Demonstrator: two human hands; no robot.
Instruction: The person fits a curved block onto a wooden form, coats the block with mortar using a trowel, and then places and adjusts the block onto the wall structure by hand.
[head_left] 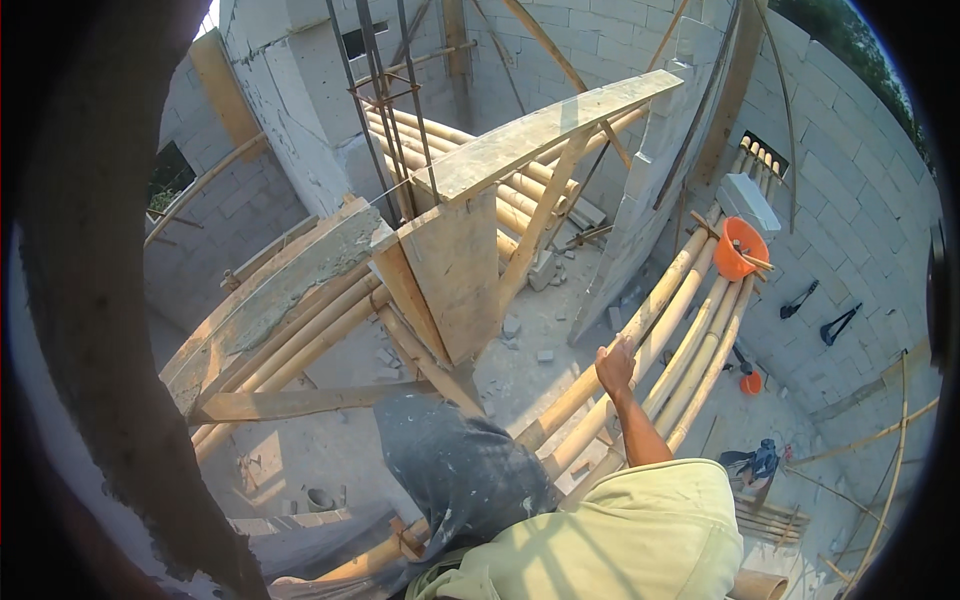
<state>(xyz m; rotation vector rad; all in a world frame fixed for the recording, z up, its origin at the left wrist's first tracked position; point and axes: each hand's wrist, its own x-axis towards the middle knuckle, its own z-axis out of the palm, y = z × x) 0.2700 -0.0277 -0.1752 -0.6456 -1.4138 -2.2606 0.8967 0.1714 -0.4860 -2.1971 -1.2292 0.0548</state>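
My right hand (615,364) is on a thick bamboo pole (660,295), with the fingers curled over its top. This pole lies beside several others (690,365), together forming a raised walkway that slopes away to the far right. My bent knee, in dark dusty trousers (450,470), is to the left of the hand. My left hand is not in view. An orange bucket (733,262) with tool handles in it stands farther along the poles. Behind the bucket lies a pale block (748,200).
Wooden formwork boards (455,270) and a long plank (560,125) surround upright steel bars (375,80). Left of them is a mortar-topped beam (300,280). Far below is a rubble-strewn floor (520,390). Block walls (840,180) enclose the space; a dark post (90,250) is close on the left.
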